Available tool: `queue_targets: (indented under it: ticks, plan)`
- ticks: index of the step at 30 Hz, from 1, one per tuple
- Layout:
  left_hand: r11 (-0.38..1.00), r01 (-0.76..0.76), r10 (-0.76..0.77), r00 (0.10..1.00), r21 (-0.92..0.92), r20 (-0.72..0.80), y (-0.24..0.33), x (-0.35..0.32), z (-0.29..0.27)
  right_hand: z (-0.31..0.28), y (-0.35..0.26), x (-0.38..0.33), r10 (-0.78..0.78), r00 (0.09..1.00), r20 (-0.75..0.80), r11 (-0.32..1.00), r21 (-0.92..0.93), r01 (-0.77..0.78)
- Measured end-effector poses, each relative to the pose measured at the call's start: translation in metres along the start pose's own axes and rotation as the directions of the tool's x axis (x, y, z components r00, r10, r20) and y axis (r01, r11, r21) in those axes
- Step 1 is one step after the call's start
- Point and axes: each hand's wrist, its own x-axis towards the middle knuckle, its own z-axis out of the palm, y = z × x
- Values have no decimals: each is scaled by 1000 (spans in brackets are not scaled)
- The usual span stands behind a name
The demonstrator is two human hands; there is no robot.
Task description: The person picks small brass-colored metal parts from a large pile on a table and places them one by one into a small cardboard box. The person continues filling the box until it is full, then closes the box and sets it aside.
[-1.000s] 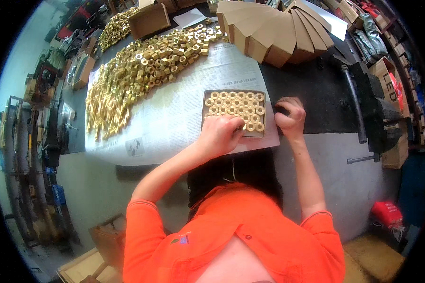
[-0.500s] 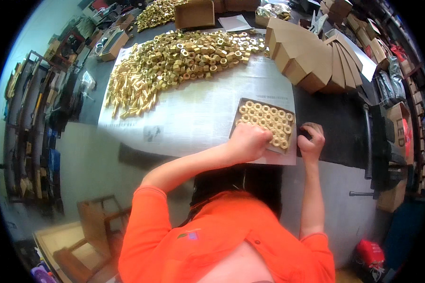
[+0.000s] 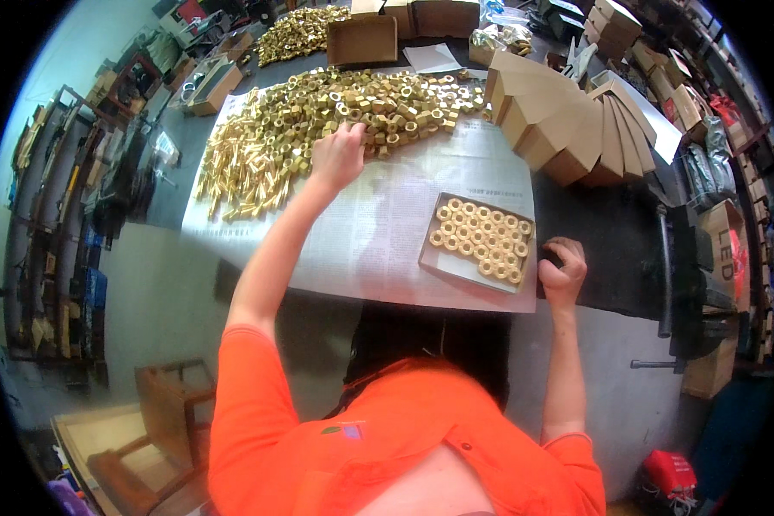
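My left hand (image 3: 339,156) reaches into the near edge of a heap of brass hex nuts (image 3: 378,99). Its fingers are bent and drawn together among the nuts; whatever they pinch is hidden. Right of it, a shallow open cardboard box (image 3: 439,261) lies on the newspaper with neat rows of brass nuts (image 3: 483,234) standing in it. The box's near left part shows bare bottom. My right hand (image 3: 563,271) rests on the dark tabletop just right of the box, fingers curled in a loose fist with nothing visible in them.
Slim brass pins (image 3: 241,176) spread at the heap's left end. A fanned row of brown cardboard boxes (image 3: 568,129) stands at the far right of the newspaper (image 3: 361,241). Behind are an open box (image 3: 361,41) and another brass pile (image 3: 299,34). A wooden chair (image 3: 168,421) stands lower left.
My left hand has left the box of nuts and moved far and left to the heap. The box's near left area is now uncovered. My right hand has stayed beside the box.
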Motion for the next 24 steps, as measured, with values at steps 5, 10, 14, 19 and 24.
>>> queue_targets:
  ticks: [5,10,14,19,24]
  plan:
    - [981,-100,82,990,167,112,-13,17,22,1,0,0,-22,1000,-8,1000,-10,21]
    - [882,-39,26,999,-470,-34,-22,-5,17,1,1,0,-16,1000,-17,1000,1,16]
    - [272,370,-41,927,-888,373,-5,-37,-10,0,1,-2,17,1000,-2,1000,-12,-17]
    - [613,286,-80,950,-737,302,0,-66,7,0,-2,-1,7,1000,1,1000,-4,-6]
    - [872,120,-32,981,-475,189,-7,-78,14,1,0,0,-6,1000,6,1000,-10,6]
